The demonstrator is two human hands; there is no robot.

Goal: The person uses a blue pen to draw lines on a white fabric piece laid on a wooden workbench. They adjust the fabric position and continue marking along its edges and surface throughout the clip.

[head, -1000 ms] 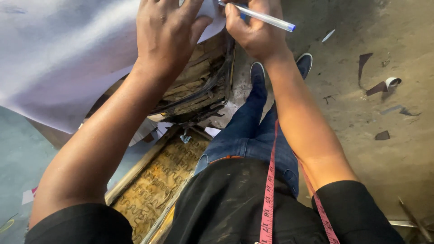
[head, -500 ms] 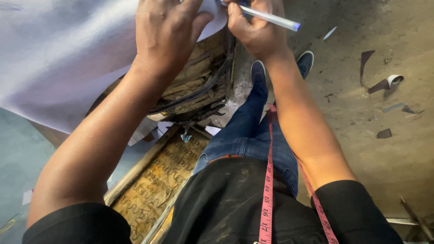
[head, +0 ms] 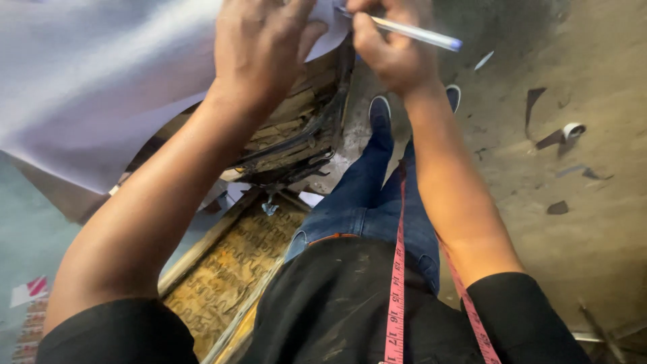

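Observation:
My left hand point(head: 264, 47) lies flat, fingers spread, pressing down on a large sheet of pale grey-white material point(head: 87, 81) spread over a worn seat frame point(head: 296, 128). My right hand point(head: 391, 50) grips a pen point(head: 414, 32) with a clear barrel and blue cap, its tip at the sheet's edge just beside my left fingers. A pink measuring tape point(head: 396, 283) hangs from my neck down over my black shirt.
My legs in blue jeans point(head: 367, 202) and dark shoes point(head: 379, 111) stand on a dusty concrete floor. Scraps of dark material point(head: 558, 207) and a small tape roll point(head: 573, 129) lie to the right. An ornate carved wooden panel point(head: 229, 269) lies below the seat.
The view has shifted slightly; both hands stay at the sheet's edge, with the pen hand nudged a little upward and the pen tilted flatter.

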